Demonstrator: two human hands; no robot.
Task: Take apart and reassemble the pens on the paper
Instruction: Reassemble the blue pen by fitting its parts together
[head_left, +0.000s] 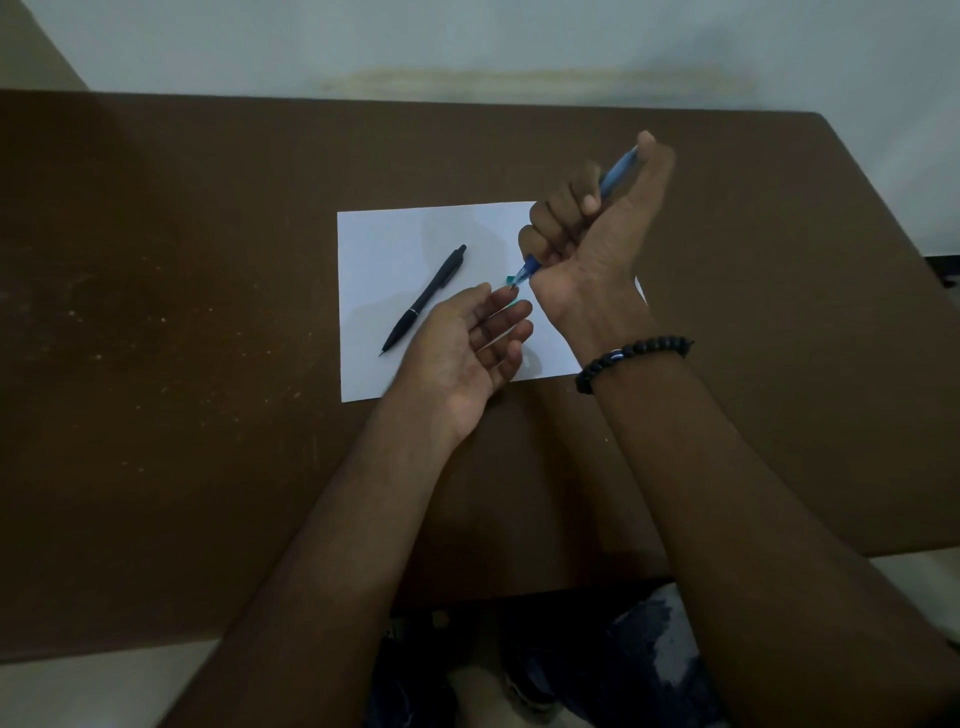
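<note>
A white sheet of paper (395, 244) lies on the brown table. A black pen (425, 300) rests diagonally on the paper's left half, tip toward me. My right hand (597, 244) grips a blue pen (618, 171) in a fist above the paper, thumb at its upper end, its tip (519, 278) pointing down to the left. My left hand (467, 348) lies palm up just below that tip, fingers straight and relaxed, holding nothing that I can make out. A small teal bit shows by the fingertips near the pen's tip.
The brown table (182, 338) spreads wide on both sides of the paper. A pale wall runs behind its far edge. My right wrist wears a black bead bracelet (631, 356). My legs show below the table's near edge.
</note>
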